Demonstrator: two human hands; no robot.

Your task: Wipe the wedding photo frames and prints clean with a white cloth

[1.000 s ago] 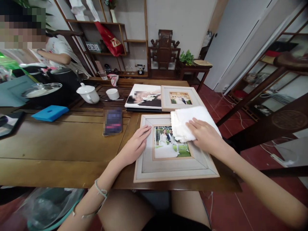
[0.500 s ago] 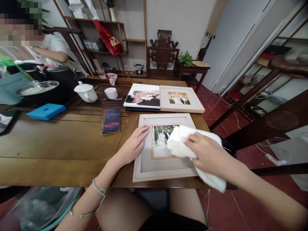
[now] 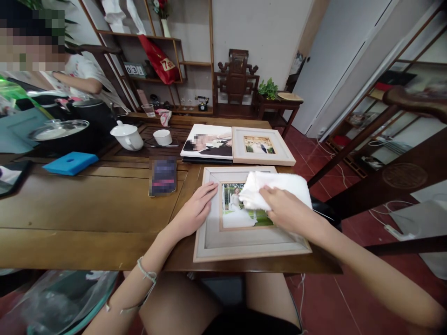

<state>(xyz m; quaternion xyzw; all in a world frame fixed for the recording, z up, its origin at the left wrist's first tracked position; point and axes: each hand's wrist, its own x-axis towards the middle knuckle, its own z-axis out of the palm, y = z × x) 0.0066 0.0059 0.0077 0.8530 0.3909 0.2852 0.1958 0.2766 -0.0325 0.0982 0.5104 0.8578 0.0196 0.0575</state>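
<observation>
A framed photo (image 3: 216, 239) with a wide pale border lies flat near the front edge of the wooden table. My left hand (image 3: 195, 209) rests on the left side of its frame, fingers stretched out. A white towel (image 3: 289, 184) is bunched under my right hand (image 3: 282, 204), whose fingers are closed on it. The towel lies over the upper right of the frame and hides part of the picture. In the uncovered part, a figure in a white dress and green grass show.
Behind lie a second framed photo (image 3: 258, 145) and a white photo album (image 3: 206, 139). Left of the frame is a dark booklet (image 3: 163, 177). Farther left are a blue block (image 3: 71, 163), a lidded white cup (image 3: 126, 136) and a pan (image 3: 59, 135). A person (image 3: 80, 74) sits at far left.
My right hand and the towel have moved up and slightly left over the frame. The photo's lower part and the frame's lower right corner are now uncovered. My left hand stays in place.
</observation>
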